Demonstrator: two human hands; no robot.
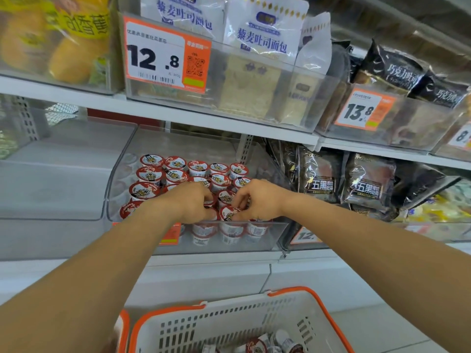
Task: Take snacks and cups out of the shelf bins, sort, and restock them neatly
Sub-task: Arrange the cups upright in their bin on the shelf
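Inside the clear bin (pixel 254 234), left hand (pixel 193 202) and right hand (pixel 257 200) each curl fingers around front-row cups (pixel 175 175); best lift straight up, keeping neighbouring rows upright.

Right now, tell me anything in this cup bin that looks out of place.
In the clear bin, the back cups stand in neat rows, but the front cups under the left hand and right hand look tilted and crowded. A few more cups lie loose in the basket below.
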